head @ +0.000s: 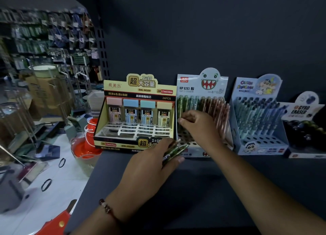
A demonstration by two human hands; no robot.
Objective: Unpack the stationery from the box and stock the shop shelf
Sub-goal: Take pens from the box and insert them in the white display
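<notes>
On the dark shelf (202,185) stands a pale blue monster-face pencil display box (201,86) with green and pink mechanical pencils upright in its holes. My left hand (151,164) is shut on a small bundle of green pencils (173,149) in front of the box. My right hand (199,127) pinches one green pencil (180,109) standing at the left end of the display's rack. Empty holes show in the front rows below my right hand.
A yellow lead-refill display (139,111) stands left of the pencil box, a blue cartoon pen display (255,114) and a dark eraser display (305,125) right of it. Orange cord spools (88,143), rubber bands, red scissors (58,222) and cardboard boxes (45,93) lie beyond the shelf's left edge.
</notes>
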